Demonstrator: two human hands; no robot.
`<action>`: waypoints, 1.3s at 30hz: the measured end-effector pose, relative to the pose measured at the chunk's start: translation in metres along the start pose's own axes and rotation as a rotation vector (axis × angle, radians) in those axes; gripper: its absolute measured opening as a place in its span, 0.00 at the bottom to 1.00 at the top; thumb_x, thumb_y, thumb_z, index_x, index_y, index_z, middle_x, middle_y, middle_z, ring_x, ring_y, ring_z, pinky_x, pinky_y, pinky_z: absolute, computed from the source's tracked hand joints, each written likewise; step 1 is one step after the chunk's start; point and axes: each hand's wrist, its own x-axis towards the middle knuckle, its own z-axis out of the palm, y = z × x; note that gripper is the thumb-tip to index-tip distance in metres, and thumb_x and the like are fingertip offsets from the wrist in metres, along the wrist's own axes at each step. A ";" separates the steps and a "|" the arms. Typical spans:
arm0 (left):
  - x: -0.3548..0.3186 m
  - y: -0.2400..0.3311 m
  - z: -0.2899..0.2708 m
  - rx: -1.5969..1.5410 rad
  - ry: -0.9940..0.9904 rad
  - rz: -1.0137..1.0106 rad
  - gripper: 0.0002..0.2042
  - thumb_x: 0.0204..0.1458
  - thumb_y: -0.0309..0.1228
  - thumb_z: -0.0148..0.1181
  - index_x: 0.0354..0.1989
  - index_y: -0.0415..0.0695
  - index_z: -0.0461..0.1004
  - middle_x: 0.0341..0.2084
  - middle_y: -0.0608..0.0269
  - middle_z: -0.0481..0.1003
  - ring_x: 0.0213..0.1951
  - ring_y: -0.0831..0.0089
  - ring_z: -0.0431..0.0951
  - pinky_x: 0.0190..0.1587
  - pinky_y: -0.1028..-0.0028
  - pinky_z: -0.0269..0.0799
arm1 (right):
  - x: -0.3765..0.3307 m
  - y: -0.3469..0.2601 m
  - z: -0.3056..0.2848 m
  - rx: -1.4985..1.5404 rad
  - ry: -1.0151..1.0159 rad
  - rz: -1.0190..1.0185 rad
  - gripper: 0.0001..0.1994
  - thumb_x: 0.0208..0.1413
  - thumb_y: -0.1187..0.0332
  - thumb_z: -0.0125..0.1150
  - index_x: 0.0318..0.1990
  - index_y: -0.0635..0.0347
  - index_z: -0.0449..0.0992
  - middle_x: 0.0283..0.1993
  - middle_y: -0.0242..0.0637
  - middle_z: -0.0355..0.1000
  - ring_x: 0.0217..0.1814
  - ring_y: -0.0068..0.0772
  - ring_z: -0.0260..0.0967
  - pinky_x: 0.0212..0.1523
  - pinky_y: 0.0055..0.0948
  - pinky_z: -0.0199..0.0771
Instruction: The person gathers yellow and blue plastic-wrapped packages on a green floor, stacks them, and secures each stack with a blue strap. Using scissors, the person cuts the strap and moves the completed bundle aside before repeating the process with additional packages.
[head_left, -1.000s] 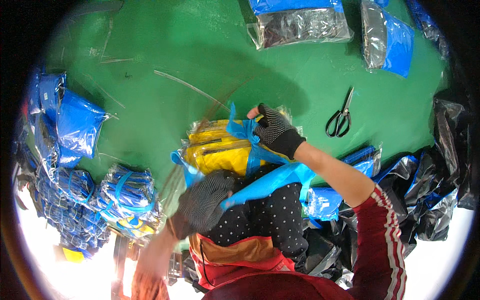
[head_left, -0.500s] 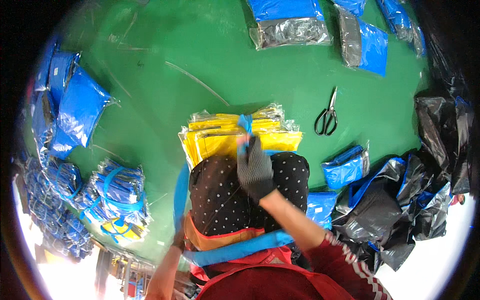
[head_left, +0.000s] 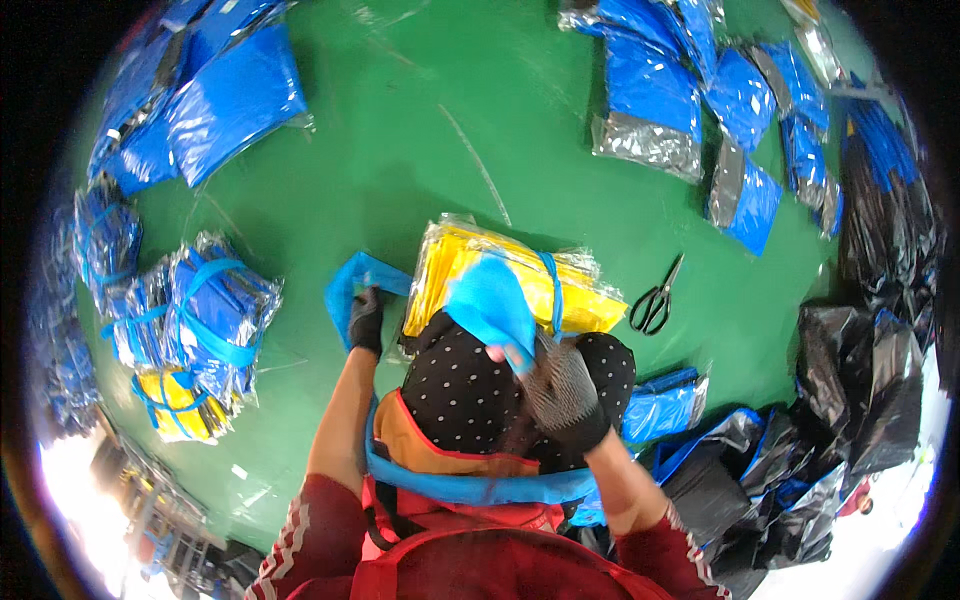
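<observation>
In front of my knees lies a stack of yellow folded items in clear plastic bags (head_left: 505, 245). A narrow blue band (head_left: 556, 290) runs around its right part. My right hand (head_left: 570, 392), in a dark grey knit glove, grips a wide blue fabric strip (head_left: 488, 300) above the stack; that strip is slightly blurred. My left hand (head_left: 367, 320), also gloved, is closed on another stretch of blue strip just left of the stack. More blue strip (head_left: 480, 486) lies across my lap, over the polka-dot cloth covering my knees. Part of the stack's near side is hidden.
Black-handled scissors (head_left: 655, 300) lie on the green floor to the right. Bagged blue packs (head_left: 235, 105) sit at the far left, others (head_left: 655, 100) at the far right. Tied blue bundles (head_left: 220, 305) stand on the left. Black plastic sheets (head_left: 790, 460) heap up on the right.
My left hand has come forward from beside my hip to the left of the stack. My right hand has moved right and nearer me with the strip. The stack now sits turned, its band visible.
</observation>
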 end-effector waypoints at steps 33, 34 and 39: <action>-0.138 0.113 0.002 -0.995 0.208 -0.099 0.06 0.53 0.26 0.51 0.25 0.47 0.64 0.17 0.67 0.64 0.22 0.73 0.65 0.24 0.73 0.61 | 0.195 0.101 0.117 -0.635 -0.646 0.103 0.14 0.52 0.64 0.46 0.32 0.65 0.75 0.32 0.55 0.73 0.37 0.53 0.72 0.40 0.45 0.72; -0.137 0.116 0.003 -1.035 0.182 -0.149 0.05 0.52 0.29 0.53 0.27 0.46 0.66 0.19 0.65 0.66 0.22 0.71 0.67 0.25 0.71 0.63 | 0.200 0.103 0.118 -0.627 -0.669 0.126 0.14 0.52 0.64 0.46 0.33 0.65 0.75 0.33 0.55 0.73 0.37 0.54 0.72 0.40 0.46 0.72; -0.136 0.144 -0.022 -0.360 0.317 -0.065 0.03 0.52 0.28 0.55 0.33 0.45 0.70 0.29 0.62 0.72 0.31 0.68 0.72 0.35 0.70 0.68 | 0.213 0.101 0.117 -0.550 -0.819 0.146 0.17 0.53 0.60 0.47 0.41 0.66 0.72 0.37 0.60 0.71 0.42 0.57 0.70 0.43 0.47 0.70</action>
